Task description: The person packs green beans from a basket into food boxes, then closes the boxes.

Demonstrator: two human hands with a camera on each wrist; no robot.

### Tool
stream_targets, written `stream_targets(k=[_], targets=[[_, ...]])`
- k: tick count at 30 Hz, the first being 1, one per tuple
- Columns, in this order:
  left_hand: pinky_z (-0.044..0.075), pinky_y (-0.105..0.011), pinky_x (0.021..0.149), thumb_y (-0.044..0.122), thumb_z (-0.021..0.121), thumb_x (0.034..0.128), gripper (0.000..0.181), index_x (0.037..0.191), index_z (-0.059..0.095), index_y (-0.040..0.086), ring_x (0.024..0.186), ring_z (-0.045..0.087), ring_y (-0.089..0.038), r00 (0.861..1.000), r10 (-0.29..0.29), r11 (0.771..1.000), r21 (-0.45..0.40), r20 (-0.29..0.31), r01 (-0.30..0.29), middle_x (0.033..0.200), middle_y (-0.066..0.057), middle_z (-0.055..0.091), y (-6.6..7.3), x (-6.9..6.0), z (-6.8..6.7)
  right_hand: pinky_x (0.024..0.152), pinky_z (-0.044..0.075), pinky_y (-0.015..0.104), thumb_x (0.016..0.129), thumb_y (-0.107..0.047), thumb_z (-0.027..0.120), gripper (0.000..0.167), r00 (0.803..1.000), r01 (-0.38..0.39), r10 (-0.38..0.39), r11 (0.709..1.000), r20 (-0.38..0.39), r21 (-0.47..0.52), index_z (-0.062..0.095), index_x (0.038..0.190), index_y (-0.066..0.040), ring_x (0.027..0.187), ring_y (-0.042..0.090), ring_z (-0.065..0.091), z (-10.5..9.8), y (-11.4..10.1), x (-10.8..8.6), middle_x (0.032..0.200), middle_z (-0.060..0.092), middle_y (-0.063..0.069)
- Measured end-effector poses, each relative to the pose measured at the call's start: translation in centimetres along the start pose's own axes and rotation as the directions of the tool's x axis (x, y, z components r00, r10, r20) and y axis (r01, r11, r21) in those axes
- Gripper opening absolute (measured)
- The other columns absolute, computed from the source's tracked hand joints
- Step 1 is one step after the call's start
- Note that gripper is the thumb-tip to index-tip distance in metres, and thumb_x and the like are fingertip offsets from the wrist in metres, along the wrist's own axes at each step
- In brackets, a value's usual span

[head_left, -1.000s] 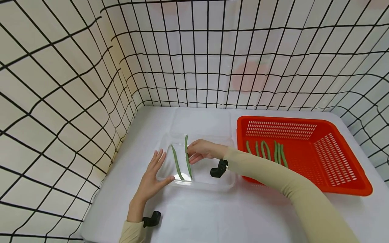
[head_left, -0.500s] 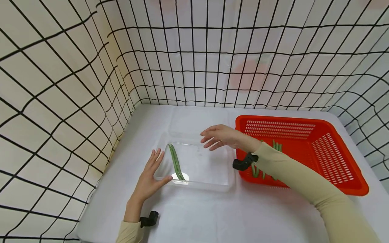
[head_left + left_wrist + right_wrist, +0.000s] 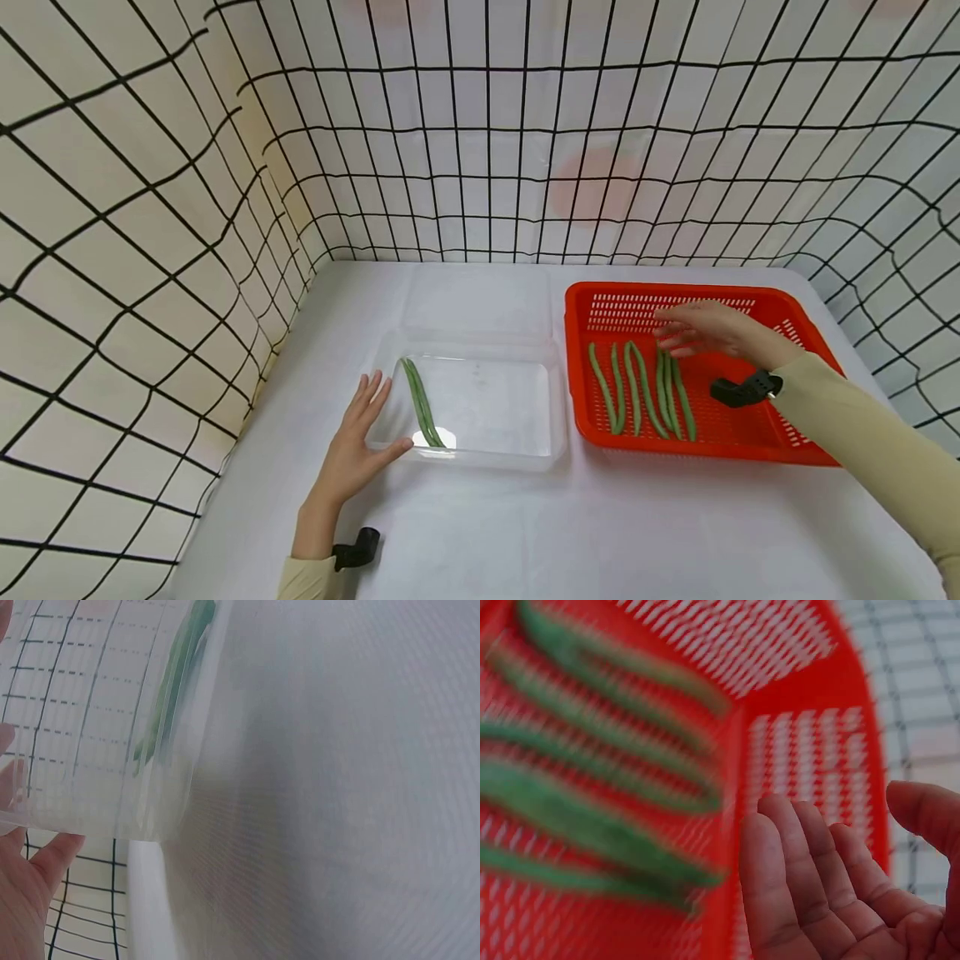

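Observation:
Two green beans (image 3: pixel 422 403) lie side by side near the left end of the clear plastic box (image 3: pixel 551 456). My left hand (image 3: pixel 351 452) rests at the box's left side with fingers spread. In the left wrist view its fingertips show beside the clear wall, and the beans (image 3: pixel 171 690) appear through it. Over the red basket (image 3: pixel 573 358) hangs my right hand (image 3: pixel 712 332), fingers extended and holding nothing, partly covering the tops of some green beans (image 3: pixel 632 387). From the right wrist, my right hand (image 3: pixel 832 900) appears beside several beans (image 3: pixel 592 817).
A white-covered table (image 3: pixel 480 533) lies under the box and basket. Black wire mesh (image 3: pixel 465 175) stands along the back and left, with more at the right. What seems a clear lid (image 3: pixel 480 300) lies behind the box.
My right hand has let go of a bean, which now lies beside the other one in the clear box, and has moved right over the red basket. My left hand stays by the box.

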State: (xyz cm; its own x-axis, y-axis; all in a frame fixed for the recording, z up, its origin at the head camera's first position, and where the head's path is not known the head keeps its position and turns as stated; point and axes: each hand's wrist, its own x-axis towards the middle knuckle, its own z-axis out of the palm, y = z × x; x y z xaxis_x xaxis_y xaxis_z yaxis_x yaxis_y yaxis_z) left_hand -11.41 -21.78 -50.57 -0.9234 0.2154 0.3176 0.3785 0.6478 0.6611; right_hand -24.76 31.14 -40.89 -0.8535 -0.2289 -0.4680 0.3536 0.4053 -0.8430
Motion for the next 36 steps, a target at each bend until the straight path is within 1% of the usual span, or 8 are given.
stream_targets(k=[4,6,11,14,20,25,29,36], targets=[[0.022,-0.066,0.101,0.033,0.082,0.0733,0.092,0.149,0.033,0.015,0.143,0.006,-0.020,1.000,-0.008,1.000,0.001,0.003,0.008,0.156,0.005,0.018,0.1,-0.1,0.0,0.080,0.053,0.042,0.099,-0.031,0.051,0.061,0.996,-0.089,0.090,0.996,0.026,-0.021,0.034,0.137,0.014,0.089,0.026,0.066,-1.5,3.3,-0.1,0.107,0.064,0.018],[0.022,-0.066,0.101,0.032,0.082,0.0733,0.092,0.149,0.033,0.016,0.143,0.006,-0.020,1.000,-0.010,1.000,0.000,0.002,0.010,0.156,0.005,0.019,0.2,0.0,0.0,0.078,0.054,0.041,0.100,-0.029,0.050,0.057,0.990,-0.134,0.136,0.990,0.043,-0.034,0.039,0.134,0.014,0.085,0.023,0.066,-1.8,4.4,-0.2,0.102,0.064,0.016],[0.022,-0.066,0.101,0.034,0.082,0.0739,0.092,0.150,0.032,0.019,0.143,0.005,-0.020,1.000,-0.019,1.000,0.002,0.006,0.019,0.156,0.005,0.019,0.3,-0.1,0.0,0.074,0.055,0.038,0.099,-0.030,0.051,0.043,0.969,-0.233,0.237,0.970,0.070,-0.064,0.055,0.117,0.009,0.077,0.021,0.065,-2.0,6.4,-0.2,0.090,0.063,0.011],[0.022,-0.065,0.102,0.035,0.081,0.0743,0.092,0.150,0.032,0.020,0.143,0.005,-0.019,1.000,-0.023,1.000,0.004,0.012,0.023,0.156,0.006,0.018,0.4,-0.1,-0.1,0.071,0.055,0.037,0.098,-0.029,0.053,0.038,0.966,-0.250,0.255,0.964,0.050,-0.094,0.060,0.110,0.006,0.073,0.021,0.065,-1.6,7.1,-0.3,0.087,0.063,0.011],[0.022,-0.065,0.101,0.035,0.082,0.0739,0.091,0.148,0.035,0.014,0.143,0.006,-0.020,1.000,-0.017,1.000,0.015,0.008,0.017,0.156,0.004,0.019,0.4,0.0,-0.1,0.067,0.056,0.035,0.093,-0.031,0.062,0.032,0.965,-0.259,0.262,0.954,0.001,-0.150,0.067,0.096,0.001,0.066,0.018,0.064,-0.4,7.4,-0.1,0.077,0.065,0.007],[0.022,-0.065,0.102,0.035,0.082,0.0740,0.091,0.150,0.033,0.020,0.143,0.006,-0.021,1.000,-0.020,1.000,0.009,0.010,0.020,0.156,0.005,0.019,0.3,0.0,-0.1,0.064,0.055,0.032,0.088,-0.030,0.068,0.028,0.962,-0.270,0.273,0.945,-0.009,-0.186,0.068,0.088,-0.002,0.060,0.015,0.062,0.5,7.1,0.2,0.069,0.063,0.005],[0.022,-0.066,0.101,0.035,0.081,0.0742,0.091,0.150,0.032,0.020,0.143,0.006,-0.022,1.000,-0.023,1.000,0.001,0.014,0.023,0.156,0.005,0.019,0.3,0.0,0.0,0.064,0.055,0.030,0.090,-0.025,0.067,0.024,0.961,-0.273,0.278,0.949,0.006,-0.155,0.068,0.090,0.000,0.061,0.014,0.063,0.7,7.0,0.3,0.069,0.063,0.005],[0.022,-0.066,0.101,0.033,0.082,0.0735,0.091,0.149,0.034,0.016,0.143,0.006,-0.021,1.000,-0.014,1.000,0.005,0.005,0.014,0.156,0.005,0.019,0.2,0.0,-0.1,0.070,0.054,0.028,0.093,-0.013,0.062,0.023,0.957,-0.288,0.286,0.958,0.050,0.019,0.067,0.103,0.008,0.067,0.016,0.067,0.2,7.3,0.3,0.078,0.066,0.009]])
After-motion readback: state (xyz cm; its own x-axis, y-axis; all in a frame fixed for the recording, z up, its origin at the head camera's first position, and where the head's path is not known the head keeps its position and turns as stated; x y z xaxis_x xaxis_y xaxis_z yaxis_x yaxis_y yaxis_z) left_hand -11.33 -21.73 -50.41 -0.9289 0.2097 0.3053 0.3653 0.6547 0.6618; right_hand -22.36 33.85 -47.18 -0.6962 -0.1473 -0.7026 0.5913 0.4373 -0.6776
